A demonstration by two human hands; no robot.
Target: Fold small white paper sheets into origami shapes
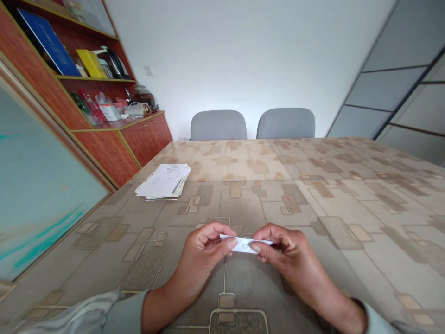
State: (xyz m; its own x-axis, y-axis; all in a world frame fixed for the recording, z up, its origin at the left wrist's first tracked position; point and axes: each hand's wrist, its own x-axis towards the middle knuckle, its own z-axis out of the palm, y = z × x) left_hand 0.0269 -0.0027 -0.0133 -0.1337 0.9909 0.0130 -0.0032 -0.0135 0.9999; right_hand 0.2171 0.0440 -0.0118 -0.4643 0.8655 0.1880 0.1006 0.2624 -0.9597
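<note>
A small folded piece of white paper is held between my two hands above the near part of the table, with faint writing on its face. My left hand pinches its left end between thumb and fingers. At the right end, my right hand grips it the same way, thumb on the near face. The fingers behind the paper are partly hidden. Farther off to the left lies a stack of loose paper sheets, the top one bearing some handwriting; neither hand touches it.
The table has a patterned brown cover. Two grey chairs stand at its far edge before a white wall. On the left rises a wooden cabinet with shelves of household things, beside a glass panel. Grey panels stand at the right.
</note>
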